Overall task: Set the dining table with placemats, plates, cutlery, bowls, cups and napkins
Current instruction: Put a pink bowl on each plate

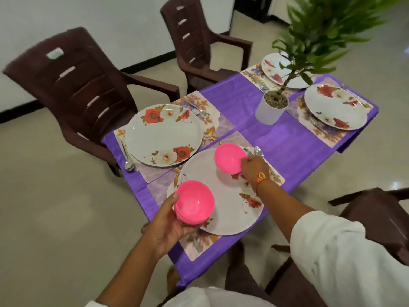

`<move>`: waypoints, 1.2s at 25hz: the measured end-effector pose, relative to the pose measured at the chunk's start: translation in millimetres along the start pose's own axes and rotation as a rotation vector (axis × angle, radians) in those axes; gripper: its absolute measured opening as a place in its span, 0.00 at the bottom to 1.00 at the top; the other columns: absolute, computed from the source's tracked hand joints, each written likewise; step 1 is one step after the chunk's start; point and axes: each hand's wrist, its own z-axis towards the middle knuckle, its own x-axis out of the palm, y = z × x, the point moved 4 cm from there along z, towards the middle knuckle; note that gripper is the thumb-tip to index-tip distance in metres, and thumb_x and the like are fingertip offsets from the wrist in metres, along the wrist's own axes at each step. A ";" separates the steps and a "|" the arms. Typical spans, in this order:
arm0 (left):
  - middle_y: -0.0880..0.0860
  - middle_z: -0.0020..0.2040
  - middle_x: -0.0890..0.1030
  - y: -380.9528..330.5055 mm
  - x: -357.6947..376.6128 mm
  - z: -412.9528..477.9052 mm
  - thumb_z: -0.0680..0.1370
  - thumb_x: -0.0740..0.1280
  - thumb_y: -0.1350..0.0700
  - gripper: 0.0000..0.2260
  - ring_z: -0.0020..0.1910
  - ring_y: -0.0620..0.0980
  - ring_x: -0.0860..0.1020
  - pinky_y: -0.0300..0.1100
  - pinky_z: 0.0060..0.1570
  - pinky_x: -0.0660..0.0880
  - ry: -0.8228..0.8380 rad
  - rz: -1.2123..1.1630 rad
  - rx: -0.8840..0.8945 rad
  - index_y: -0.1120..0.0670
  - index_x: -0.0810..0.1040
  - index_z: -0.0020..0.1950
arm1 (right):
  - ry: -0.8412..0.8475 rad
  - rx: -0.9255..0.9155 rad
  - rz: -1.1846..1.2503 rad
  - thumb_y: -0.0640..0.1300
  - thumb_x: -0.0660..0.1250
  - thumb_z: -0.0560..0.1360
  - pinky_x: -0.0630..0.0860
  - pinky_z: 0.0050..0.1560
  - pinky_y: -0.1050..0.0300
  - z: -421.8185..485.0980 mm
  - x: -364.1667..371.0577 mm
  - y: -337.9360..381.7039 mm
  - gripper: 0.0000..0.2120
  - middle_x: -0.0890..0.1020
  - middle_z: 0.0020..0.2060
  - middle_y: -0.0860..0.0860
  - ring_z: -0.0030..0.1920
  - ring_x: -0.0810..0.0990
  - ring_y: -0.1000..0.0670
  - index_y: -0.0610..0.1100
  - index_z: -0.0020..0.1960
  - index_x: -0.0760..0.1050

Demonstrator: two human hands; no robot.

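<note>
Your R hand (252, 168) pinches one glossy pink bowl (229, 157) by its rim, at the near plate's (223, 204) far edge. Your L hand (168, 220) cups a bowl stack (193, 201) over its left edge. Bare purple cloth (287, 147) btwn plate & plant pot (269, 113).

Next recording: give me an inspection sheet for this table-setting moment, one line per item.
Surface: table under a purple cloth, four placemats laid.
Job's things: four floral plates on the mats, cutlery beside them; no cups or napkins seen.
Clutter: potted plant mid-table.
Hands: left hand holds a stack of pink bowls; right hand holds one pink bowl at the nearest plate's far edge.
Cables: nothing seen.
Surroundings: brown chairs, tiled floor.
</note>
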 end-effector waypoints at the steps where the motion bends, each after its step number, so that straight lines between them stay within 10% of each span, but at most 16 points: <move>1: 0.64 0.68 0.77 4.8 4.9 4.9 0.73 0.73 0.45 0.30 0.63 0.71 0.77 0.69 0.58 0.75 -0.021 -0.024 0.018 0.50 0.72 0.73 | 0.023 -0.063 -0.121 0.45 0.59 0.81 0.68 0.29 0.61 13.3 0.9 0.2 0.12 0.81 0.31 0.48 0.31 0.80 0.49 0.44 0.47 0.80; 14: 0.65 0.67 0.77 41.3 61.9 18.3 0.78 0.62 0.46 0.23 0.65 0.71 0.75 0.75 0.68 0.61 -0.335 -0.271 0.222 0.51 0.73 0.72 | 0.327 -0.259 -0.374 0.49 0.64 0.80 0.69 0.38 0.57 94.2 10.8 -15.2 0.15 0.80 0.47 0.44 0.44 0.77 0.44 0.37 0.54 0.78; 19: 0.64 0.68 0.77 40.0 68.6 31.5 0.77 0.65 0.46 0.24 0.64 0.70 0.77 0.67 0.58 0.74 -0.242 -0.281 0.224 0.50 0.73 0.72 | 0.216 -0.338 -0.369 0.59 0.64 0.79 0.73 0.44 0.53 82.1 -17.4 1.9 0.21 0.79 0.52 0.47 0.49 0.77 0.47 0.41 0.58 0.75; 25: 0.63 0.70 0.75 23.5 107.6 67.3 0.62 0.83 0.45 0.41 0.65 0.69 0.76 0.68 0.62 0.73 -0.104 -0.227 0.224 0.51 0.73 0.73 | 0.699 -0.252 0.161 0.58 0.66 0.80 0.84 0.37 0.48 25.9 -35.7 44.1 0.18 0.83 0.45 0.46 0.42 0.84 0.49 0.42 0.52 0.81; 30: 0.63 0.72 0.73 28.8 150.1 101.7 0.69 0.80 0.43 0.38 0.67 0.68 0.75 0.65 0.60 0.74 -0.005 -0.256 0.213 0.50 0.70 0.75 | 0.591 -0.418 0.076 0.52 0.75 0.74 0.83 0.38 0.56 47.7 -71.5 46.6 0.10 0.84 0.48 0.51 0.46 0.84 0.52 0.50 0.54 0.83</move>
